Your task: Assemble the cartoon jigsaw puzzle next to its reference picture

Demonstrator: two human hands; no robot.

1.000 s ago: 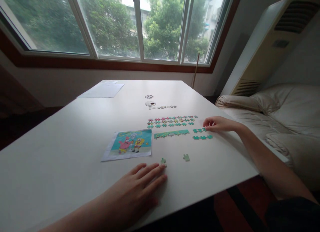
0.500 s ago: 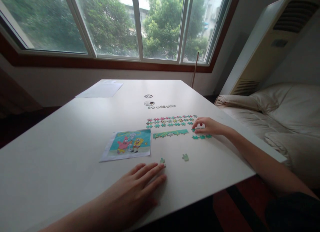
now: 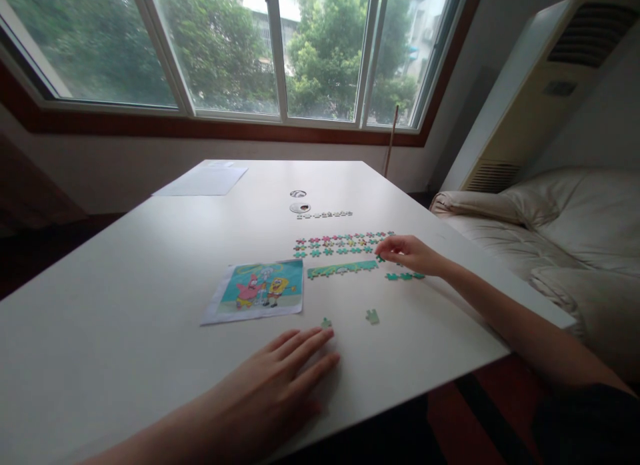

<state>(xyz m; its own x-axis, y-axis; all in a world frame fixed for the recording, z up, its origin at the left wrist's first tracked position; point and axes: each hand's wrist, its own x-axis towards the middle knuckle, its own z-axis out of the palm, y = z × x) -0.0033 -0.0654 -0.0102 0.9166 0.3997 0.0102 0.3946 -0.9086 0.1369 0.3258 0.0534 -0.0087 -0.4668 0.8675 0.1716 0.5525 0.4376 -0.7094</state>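
Note:
My right hand (image 3: 413,253) is closed in a pinch on a green jigsaw puzzle piece (image 3: 381,258), just off the right end of a joined green puzzle strip (image 3: 343,270). Flat on the table lies my left hand (image 3: 295,368), fingers stretched out, a fingertip touching a pale green puzzle piece (image 3: 326,323). Another pale green piece (image 3: 372,316) rests to its right. Beyond the strip, several rows of loose pink and green pieces (image 3: 340,245) are laid out. A short row of green pieces (image 3: 404,276) sits below my right hand.
A picture sheet of cartoon figures (image 3: 265,288) lies left of the strip. Farther back are a row of pale pieces (image 3: 325,215) and two round discs (image 3: 300,207). White paper (image 3: 203,181) is at the far left of the white table (image 3: 125,305). A sofa (image 3: 575,218) stands right.
My right hand has moved left, carrying a green puzzle piece toward the end of the strip. My left hand has shifted slightly right.

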